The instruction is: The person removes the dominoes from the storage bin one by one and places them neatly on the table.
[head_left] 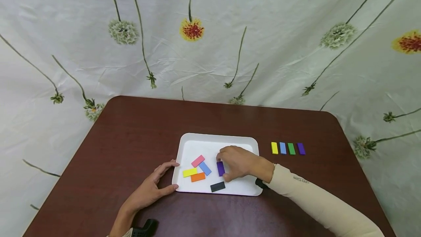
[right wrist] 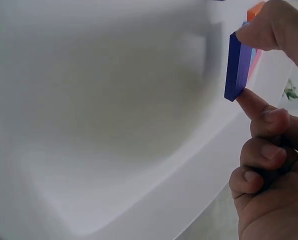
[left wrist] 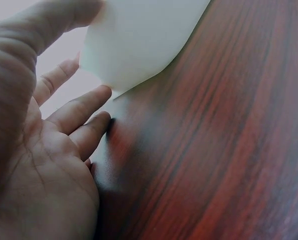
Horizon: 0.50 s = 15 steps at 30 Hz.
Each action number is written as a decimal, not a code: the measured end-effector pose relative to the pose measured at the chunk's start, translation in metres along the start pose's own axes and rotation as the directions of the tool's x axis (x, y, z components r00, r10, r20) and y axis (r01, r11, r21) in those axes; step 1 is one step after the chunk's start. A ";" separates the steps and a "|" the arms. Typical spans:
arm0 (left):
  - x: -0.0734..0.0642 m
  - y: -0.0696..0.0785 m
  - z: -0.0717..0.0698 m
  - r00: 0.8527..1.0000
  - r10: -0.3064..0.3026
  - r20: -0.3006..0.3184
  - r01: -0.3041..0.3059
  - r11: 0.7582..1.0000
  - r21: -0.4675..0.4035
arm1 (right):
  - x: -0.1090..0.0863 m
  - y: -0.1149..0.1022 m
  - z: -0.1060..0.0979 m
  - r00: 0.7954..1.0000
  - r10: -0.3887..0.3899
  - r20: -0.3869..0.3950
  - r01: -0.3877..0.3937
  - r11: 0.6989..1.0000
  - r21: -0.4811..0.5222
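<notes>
My right hand [head_left: 238,162] is over the right part of a white tray [head_left: 204,145], pinching a purple block [head_left: 220,169] by its ends between thumb and index finger. In the right wrist view the purple block [right wrist: 237,65] is tilted up, its other fingers curled toward the palm. With loosely extended fingers, my left hand [head_left: 149,187] touches the tray's left edge; the left wrist view shows its fingers at the tray corner [left wrist: 129,50]. Left of the purple block lie pink [head_left: 198,161], blue [head_left: 205,168], yellow [head_left: 189,172] and orange [head_left: 198,177] blocks. A black block [head_left: 217,187] lies near the front rim.
Right of the tray, yellow [head_left: 274,148], blue [head_left: 283,148], green [head_left: 291,149] and purple [head_left: 301,148] blocks stand in a spaced row on the dark wooden table [head_left: 144,127]. A flowered cloth [head_left: 210,57] hangs behind the table.
</notes>
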<state>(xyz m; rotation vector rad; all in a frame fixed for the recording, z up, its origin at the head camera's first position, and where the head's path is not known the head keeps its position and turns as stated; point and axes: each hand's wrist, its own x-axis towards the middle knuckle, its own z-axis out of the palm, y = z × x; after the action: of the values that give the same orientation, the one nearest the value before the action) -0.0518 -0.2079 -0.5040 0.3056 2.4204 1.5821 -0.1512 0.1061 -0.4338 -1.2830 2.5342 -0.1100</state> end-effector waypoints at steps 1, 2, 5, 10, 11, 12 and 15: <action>0.000 0.000 0.000 1.000 0.000 -0.001 0.000 1.000 -0.003 | -0.002 0.002 -0.001 1.000 0.005 -0.002 -0.005 1.000 0.008; 0.000 0.000 0.000 1.000 0.000 -0.003 0.000 1.000 -0.006 | -0.005 0.005 -0.002 1.000 0.006 -0.006 -0.006 1.000 0.020; -0.001 0.000 0.000 1.000 0.001 -0.004 -0.001 1.000 -0.017 | -0.014 0.014 -0.007 1.000 0.023 -0.021 -0.022 0.997 0.069; -0.002 0.000 0.001 1.000 0.001 -0.002 -0.001 0.999 -0.032 | -0.034 0.037 -0.014 0.991 0.055 -0.123 -0.035 0.987 0.157; -0.001 0.000 0.001 1.000 0.001 -0.002 -0.001 1.000 -0.031 | -0.038 0.043 -0.016 0.986 0.054 -0.156 -0.028 0.986 0.164; -0.001 0.000 0.000 1.000 0.001 -0.002 -0.001 1.000 -0.030 | -0.043 0.049 -0.017 0.982 0.058 -0.182 -0.026 0.985 0.171; -0.001 0.000 0.000 1.000 -0.001 -0.002 0.001 1.000 -0.027 | -0.059 0.068 -0.021 0.966 0.086 -0.244 -0.040 0.982 0.187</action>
<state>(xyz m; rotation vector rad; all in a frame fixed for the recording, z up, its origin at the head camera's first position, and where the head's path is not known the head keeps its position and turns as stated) -0.0509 -0.2079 -0.5040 0.2983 2.3979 1.6148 -0.1774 0.1927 -0.4139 -1.1813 2.6965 -0.5071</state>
